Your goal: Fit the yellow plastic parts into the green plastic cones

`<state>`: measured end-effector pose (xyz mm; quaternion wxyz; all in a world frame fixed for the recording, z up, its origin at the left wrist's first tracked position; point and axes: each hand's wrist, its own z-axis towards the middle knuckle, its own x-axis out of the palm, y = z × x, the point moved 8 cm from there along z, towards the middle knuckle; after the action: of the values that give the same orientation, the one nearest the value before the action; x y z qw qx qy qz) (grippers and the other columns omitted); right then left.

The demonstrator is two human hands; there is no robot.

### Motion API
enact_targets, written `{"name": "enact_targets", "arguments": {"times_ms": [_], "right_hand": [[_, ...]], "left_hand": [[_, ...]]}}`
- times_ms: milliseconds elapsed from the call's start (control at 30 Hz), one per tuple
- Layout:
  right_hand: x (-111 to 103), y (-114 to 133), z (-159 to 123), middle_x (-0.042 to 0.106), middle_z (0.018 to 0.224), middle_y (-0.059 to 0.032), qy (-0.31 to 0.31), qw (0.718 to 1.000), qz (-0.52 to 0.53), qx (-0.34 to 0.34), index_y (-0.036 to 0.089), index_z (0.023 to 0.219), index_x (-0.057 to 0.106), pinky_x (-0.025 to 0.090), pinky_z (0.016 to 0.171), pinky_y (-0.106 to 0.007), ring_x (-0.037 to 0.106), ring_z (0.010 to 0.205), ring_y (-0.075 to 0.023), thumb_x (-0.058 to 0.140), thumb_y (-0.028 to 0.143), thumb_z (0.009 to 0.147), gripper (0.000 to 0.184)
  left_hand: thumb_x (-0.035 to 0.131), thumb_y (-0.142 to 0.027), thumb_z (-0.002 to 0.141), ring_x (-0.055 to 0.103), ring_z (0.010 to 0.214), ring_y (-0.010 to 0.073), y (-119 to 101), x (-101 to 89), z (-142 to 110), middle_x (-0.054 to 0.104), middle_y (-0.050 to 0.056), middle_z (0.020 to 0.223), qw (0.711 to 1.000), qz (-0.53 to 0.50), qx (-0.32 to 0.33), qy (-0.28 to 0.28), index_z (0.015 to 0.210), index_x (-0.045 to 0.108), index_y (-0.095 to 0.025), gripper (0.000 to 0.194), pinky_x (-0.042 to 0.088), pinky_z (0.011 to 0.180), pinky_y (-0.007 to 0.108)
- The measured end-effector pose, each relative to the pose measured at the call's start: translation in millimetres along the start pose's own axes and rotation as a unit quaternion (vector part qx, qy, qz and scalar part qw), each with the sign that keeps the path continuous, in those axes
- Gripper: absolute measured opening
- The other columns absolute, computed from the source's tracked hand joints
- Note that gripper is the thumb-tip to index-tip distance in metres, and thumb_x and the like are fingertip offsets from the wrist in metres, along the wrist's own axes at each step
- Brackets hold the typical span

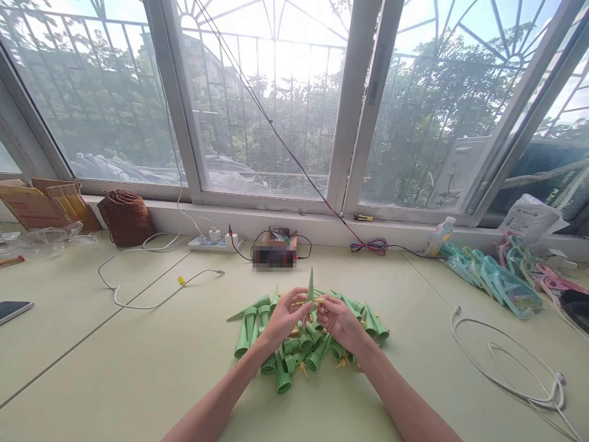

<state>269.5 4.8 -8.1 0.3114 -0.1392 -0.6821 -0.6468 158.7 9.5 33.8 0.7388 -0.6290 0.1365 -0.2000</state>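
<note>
Left hand [288,316] has its grip closed around a green plastic spike [311,283], tip pointing up, over the table [161,368]! Right hand [343,322], narrow grip, pinches a small yellow plastic piece [318,300] at the spike's side. Around them, loose green spikes [284,383] and yellow pieces [304,369] lie heaped.

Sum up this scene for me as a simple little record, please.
Left grip: holding a green cone, tip up
Right grip: pinching a yellow piece close by the cone
Below: loose pile of more green cones and small yellow parts
Surface: pale table
Toward the back: brown pouch, power strip, bottle
</note>
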Motion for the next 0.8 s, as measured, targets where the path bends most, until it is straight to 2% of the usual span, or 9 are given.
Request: {"name": "enact_targets", "arguments": {"times_ms": [133,300,567,800], "right_hand": [[2,0,0,0.049,0.064,0.0034,0.011,1.0,0.005,0.005,0.016,0.071,0.059,0.032,0.05,-0.022,0.04,0.051,-0.0069,0.079,0.037,0.073,0.029],[5,4,-2,0.054,0.068,0.0026,0.007,1.0,-0.003,0.006,0.016,0.076,0.061,0.033,0.05,-0.022,0.043,0.051,-0.0069,0.078,0.038,0.074,0.028],[15,14,-9,0.055,0.067,0.002,0.016,0.997,-0.069,-0.003,0.016,0.076,0.064,0.036,0.052,-0.022,0.044,0.054,-0.008,0.078,0.044,0.074,0.032],[16,18,-9,0.055,0.063,0.0025,0.037,0.988,-0.148,-0.019,0.015,0.078,0.067,0.033,0.053,-0.023,0.043,0.052,-0.0079,0.072,0.047,0.079,0.032]], "left_hand": [[0.072,-0.049,0.075,0.055,0.057,0.011,5,-1.9,-1,0.063,0.003,0.085,0.999,-0.009,-0.031,-0.023,0.102,0.06,-0.018,0.043,0.047,0.052,0.023],[0.071,-0.049,0.077,0.054,0.059,0.0112,12,-3.0,0,0.063,0.005,0.084,0.997,-0.053,-0.046,-0.021,0.102,0.061,-0.015,0.044,0.045,0.052,0.023],[0.069,-0.051,0.078,0.053,0.058,0.0097,11,-0.8,1,0.065,0.01,0.094,0.994,-0.089,-0.055,-0.006,0.101,0.068,-0.012,0.045,0.044,0.053,0.023],[0.065,-0.053,0.081,0.05,0.055,0.0086,8,1.7,1,0.064,0.007,0.085,0.994,-0.094,-0.048,0.004,0.087,0.071,-0.012,0.041,0.043,0.052,0.022]]}}
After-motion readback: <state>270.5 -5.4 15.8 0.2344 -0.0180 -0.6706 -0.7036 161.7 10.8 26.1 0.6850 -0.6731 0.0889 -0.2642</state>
